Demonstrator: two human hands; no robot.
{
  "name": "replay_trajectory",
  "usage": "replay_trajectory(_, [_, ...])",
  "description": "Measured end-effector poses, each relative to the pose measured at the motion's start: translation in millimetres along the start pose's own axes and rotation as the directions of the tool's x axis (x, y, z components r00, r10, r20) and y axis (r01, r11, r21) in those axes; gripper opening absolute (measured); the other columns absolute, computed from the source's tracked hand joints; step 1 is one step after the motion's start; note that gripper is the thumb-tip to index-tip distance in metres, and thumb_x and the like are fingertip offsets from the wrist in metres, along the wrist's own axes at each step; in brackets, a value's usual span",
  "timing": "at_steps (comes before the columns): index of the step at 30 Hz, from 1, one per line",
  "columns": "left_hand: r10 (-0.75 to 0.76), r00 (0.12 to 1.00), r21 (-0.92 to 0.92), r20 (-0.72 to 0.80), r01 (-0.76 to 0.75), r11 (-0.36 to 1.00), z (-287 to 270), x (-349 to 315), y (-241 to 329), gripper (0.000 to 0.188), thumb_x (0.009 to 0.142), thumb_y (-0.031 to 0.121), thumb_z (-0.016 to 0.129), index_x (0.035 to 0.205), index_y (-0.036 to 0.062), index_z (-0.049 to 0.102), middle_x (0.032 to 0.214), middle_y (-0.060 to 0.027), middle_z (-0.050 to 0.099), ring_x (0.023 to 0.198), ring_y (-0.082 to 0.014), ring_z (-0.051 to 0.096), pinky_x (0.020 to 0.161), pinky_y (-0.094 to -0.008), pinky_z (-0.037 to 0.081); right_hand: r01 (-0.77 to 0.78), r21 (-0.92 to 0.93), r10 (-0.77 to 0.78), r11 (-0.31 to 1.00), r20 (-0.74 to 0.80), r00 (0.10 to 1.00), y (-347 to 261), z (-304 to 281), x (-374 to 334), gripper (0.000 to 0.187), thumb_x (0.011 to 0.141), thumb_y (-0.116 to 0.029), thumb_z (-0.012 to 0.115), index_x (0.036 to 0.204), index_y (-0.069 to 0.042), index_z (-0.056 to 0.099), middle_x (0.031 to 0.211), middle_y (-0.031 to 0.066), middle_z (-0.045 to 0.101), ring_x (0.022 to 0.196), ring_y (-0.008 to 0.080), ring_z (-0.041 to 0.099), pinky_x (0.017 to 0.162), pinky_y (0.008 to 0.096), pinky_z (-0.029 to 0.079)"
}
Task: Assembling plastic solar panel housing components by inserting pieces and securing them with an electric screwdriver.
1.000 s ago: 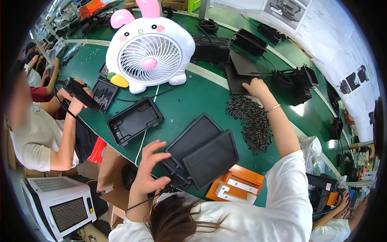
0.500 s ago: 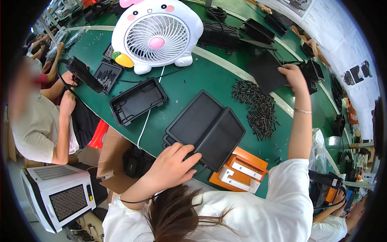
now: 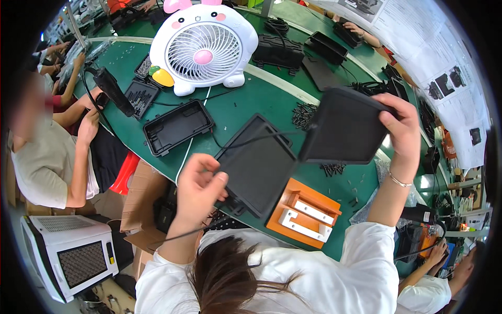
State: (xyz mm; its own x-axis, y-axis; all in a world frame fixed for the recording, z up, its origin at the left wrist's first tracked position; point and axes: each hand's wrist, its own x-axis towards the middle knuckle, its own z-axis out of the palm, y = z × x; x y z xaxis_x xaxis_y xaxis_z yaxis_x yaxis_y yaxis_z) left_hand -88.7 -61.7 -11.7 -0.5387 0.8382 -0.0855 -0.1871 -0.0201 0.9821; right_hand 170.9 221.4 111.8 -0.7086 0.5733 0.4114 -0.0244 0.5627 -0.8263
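Note:
My right hand (image 3: 401, 123) grips a black rectangular panel with a raised rim (image 3: 345, 128) by its right edge, holding it tilted above the table. To its left, a shallow black rectangular tray (image 3: 256, 165) lies on the green table. A thin black cable (image 3: 256, 140) crosses above that tray toward the panel. My left hand (image 3: 201, 188) hovers by the tray's lower left edge, fingers loosely curled and thumb apart. Nothing shows in it. A heap of small dark screws or pins (image 3: 303, 114) is partly hidden behind the panel.
An orange block with white pieces (image 3: 303, 214) sits near me. A deep black case half (image 3: 178, 128) lies left, below a white animal-shaped fan (image 3: 204, 49). Closed black cases (image 3: 280, 52) stand beyond. A seated person (image 3: 55, 162) works at left; paper sheets (image 3: 444, 57) hang at right.
My left hand has lifted off the tray and moved left. The panel lying across the tray is gone from there. My right hand has moved right and nearer, holding a panel.

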Motion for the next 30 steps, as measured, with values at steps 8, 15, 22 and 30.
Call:
replay_trajectory(8, [-0.003, 0.996, 0.236, 0.088, -0.018, 0.972, -61.7, 33.8, -36.3, 0.014, 0.087, -0.003, 0.057, 0.102, -0.0012, 0.056, 0.096, -0.0056, 0.059, 0.067, -0.0086, 0.056, 0.057, -0.0208, 0.044, -0.073, -0.046, 0.086, 0.996, 0.561, 0.823, 45.0, 116.6, 53.7, 0.023, 0.078, -0.012, 0.072, 0.099, -0.003, 0.073, 0.092, 0.0102, 0.071, 0.084, 0.0185, 0.064, 0.078, 0.0299, 0.049])
replay_trajectory(15, [0.272, 0.960, 0.162, 0.059, -0.278, 0.947, -81.3, 21.0, -71.9, 0.015, 0.089, -0.001, 0.054, 0.100, -0.0021, 0.065, 0.105, -0.0100, 0.061, 0.071, -0.0099, 0.054, 0.056, -0.0194, 0.039, 0.153, -0.207, -0.073, 0.966, 0.350, 0.934, 97.7, 163.9, 70.2, 0.027, 0.074, -0.026, 0.077, 0.092, -0.007, 0.072, 0.093, 0.0118, 0.061, 0.093, 0.0277, 0.058, 0.085, 0.0368, 0.047])
replay_trajectory(22, [-0.198, 0.956, 0.150, -0.216, 0.233, 0.961, -128.3, -108.4, -157.8, 0.008, 0.088, 0.007, 0.057, 0.088, 0.0019, 0.062, 0.082, -0.0068, 0.063, 0.060, -0.0093, 0.055, 0.054, -0.0221, 0.041, -0.409, -0.858, 0.307, 0.311, -0.316, 0.898, 242.3, 56.4, 131.8, 0.063, 0.082, -0.051, 0.063, 0.120, 0.000, 0.056, 0.121, 0.0240, 0.055, 0.118, 0.0403, 0.050, 0.096, 0.0464, 0.045])
replay_trajectory(30, [-0.724, 0.588, 0.092, 0.360, 0.750, 0.655, -182.0, -159.6, -154.7, 0.034, 0.094, 0.018, 0.057, 0.122, -0.0007, 0.059, 0.109, -0.0038, 0.066, 0.102, -0.0159, 0.061, 0.088, -0.0300, 0.047, -0.199, -0.961, 0.454, 0.195, -0.091, 0.886, 264.0, 22.4, 157.9, 0.039, 0.091, -0.021, 0.050, 0.122, 0.002, 0.047, 0.107, 0.0252, 0.065, 0.098, 0.0395, 0.065, 0.083, 0.0468, 0.053])
